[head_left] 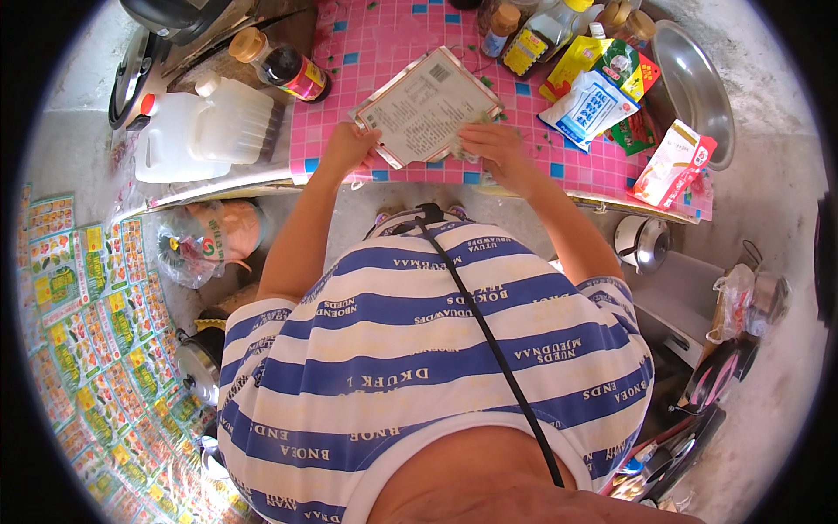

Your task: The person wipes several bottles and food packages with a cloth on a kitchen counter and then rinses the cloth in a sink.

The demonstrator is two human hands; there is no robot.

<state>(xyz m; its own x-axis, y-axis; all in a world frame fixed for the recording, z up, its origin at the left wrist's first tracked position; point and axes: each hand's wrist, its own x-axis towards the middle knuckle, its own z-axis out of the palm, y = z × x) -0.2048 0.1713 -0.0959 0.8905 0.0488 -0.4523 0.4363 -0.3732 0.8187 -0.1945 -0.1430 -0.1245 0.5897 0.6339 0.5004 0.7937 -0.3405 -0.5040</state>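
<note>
A flat silvery food pouch, printed with small writing and a barcode, lies at an angle over the pink tiled-pattern tabletop. My left hand pinches its near left corner. At the pouch's near right edge, my right hand has its fingers bent over a crumpled greyish-green piece, probably a cloth. Most of that piece is hidden under the fingers. Whether the pouch rests fully on the table or is slightly lifted, I cannot tell.
To the left stand white plastic jugs and a corked bottle of dark liquid. On the right are a salt bag, a red-and-white packet, a sauce bottle and a steel basin. A pot sits below the table.
</note>
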